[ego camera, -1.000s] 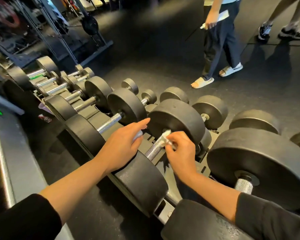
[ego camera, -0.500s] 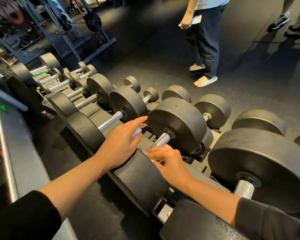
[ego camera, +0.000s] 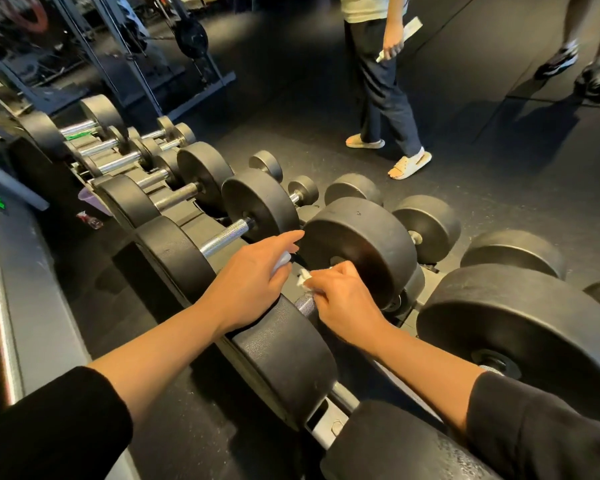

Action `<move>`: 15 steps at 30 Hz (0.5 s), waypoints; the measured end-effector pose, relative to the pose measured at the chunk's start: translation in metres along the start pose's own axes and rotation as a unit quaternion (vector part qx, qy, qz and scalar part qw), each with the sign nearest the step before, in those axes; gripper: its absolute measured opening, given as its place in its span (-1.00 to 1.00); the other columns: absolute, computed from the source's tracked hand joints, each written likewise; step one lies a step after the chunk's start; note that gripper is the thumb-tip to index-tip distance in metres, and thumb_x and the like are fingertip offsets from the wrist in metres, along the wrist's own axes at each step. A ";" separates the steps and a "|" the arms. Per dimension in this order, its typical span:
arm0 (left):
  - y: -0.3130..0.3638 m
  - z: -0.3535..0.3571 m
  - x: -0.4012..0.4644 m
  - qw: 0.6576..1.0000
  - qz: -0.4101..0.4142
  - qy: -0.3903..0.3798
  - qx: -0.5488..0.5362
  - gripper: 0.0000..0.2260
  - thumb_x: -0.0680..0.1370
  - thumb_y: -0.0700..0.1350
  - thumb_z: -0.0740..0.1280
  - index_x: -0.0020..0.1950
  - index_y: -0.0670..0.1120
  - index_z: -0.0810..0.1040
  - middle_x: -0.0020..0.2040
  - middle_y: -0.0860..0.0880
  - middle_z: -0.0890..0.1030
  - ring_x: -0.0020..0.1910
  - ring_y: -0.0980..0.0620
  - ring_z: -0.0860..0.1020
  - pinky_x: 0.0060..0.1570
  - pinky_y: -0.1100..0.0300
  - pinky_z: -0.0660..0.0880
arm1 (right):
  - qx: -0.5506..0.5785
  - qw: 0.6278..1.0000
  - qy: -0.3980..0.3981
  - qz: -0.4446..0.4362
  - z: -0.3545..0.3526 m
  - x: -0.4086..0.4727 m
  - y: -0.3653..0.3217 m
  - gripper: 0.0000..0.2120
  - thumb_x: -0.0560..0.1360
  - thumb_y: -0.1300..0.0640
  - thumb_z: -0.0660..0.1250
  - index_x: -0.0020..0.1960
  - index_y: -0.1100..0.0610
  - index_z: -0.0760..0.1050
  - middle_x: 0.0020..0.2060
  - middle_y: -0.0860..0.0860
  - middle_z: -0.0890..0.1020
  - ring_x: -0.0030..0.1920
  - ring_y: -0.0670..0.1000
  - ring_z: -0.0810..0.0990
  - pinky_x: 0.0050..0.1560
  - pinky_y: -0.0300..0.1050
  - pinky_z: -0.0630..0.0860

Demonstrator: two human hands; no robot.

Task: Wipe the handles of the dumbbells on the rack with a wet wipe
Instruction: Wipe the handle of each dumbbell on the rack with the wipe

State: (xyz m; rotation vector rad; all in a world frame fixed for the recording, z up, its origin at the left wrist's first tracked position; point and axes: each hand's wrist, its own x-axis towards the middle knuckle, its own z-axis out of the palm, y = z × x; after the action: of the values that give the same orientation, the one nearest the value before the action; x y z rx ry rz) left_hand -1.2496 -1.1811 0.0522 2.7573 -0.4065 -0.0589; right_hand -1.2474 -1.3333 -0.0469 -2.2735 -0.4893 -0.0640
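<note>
Black rack (ego camera: pixel 329 424) runs leftward with dumbbells; my left hand (ego camera: pixel 246 285) curls round a small white bottle (ego camera: pixel 282 261), forefinger straight. Beside it, my right hand (ego camera: pixel 343 303) pinches the wipe (ego camera: pixel 303 277) on the knurled handle (ego camera: pixel 305 303).

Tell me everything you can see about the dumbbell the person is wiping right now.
The dumbbell lies level on the rack, between a smaller one on its left and a bigger one on its right. It has two thick, round, matte black heads, rubbery-looking and scuffed, joined by a silvery knurled metal handle, mostly hidden. The right hand grips the handle with a white wet wipe. The left hand rests on the near head, holding something white.
</note>
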 end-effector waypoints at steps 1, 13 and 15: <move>0.000 0.000 0.000 1.000 0.003 -0.001 -0.004 -0.57 0.63 -0.12 0.19 0.49 0.09 0.23 0.32 0.10 0.48 0.30 0.13 0.41 0.20 0.32 0.25 | -0.007 1.000 -0.023 -0.006 -0.002 0.000 -0.002 -0.75 0.55 0.19 0.26 0.20 0.08 0.57 0.10 -0.05 0.60 0.15 -0.06 0.36 0.16 -0.24 0.35; -0.052 0.003 0.050 0.984 0.090 -0.054 -0.147 -0.60 0.61 -0.19 0.21 0.44 0.04 0.35 0.33 0.09 0.48 0.31 0.14 0.41 0.26 0.29 0.31 | -0.077 0.986 -0.115 0.094 -0.041 0.032 -0.027 -0.71 0.47 0.27 0.36 0.17 0.11 0.60 0.07 0.03 0.65 0.04 -0.02 0.59 0.04 -0.31 0.44; -0.065 0.003 0.066 0.980 0.134 -0.063 -0.136 -0.60 0.61 -0.22 0.20 0.44 0.01 0.35 0.36 0.07 0.45 0.33 0.14 0.38 0.24 0.36 0.25 | -0.104 0.983 -0.079 0.128 -0.041 0.040 -0.027 -0.70 0.46 0.28 0.35 0.16 0.09 0.61 0.07 0.03 0.66 0.04 -0.01 0.59 0.00 -0.33 0.42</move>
State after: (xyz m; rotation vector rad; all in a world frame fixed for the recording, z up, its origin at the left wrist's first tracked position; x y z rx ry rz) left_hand -1.1694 -1.1428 0.0271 2.4148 -0.7418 -0.2060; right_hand -1.2161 -1.3337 0.0083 -2.5419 -0.2773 0.2038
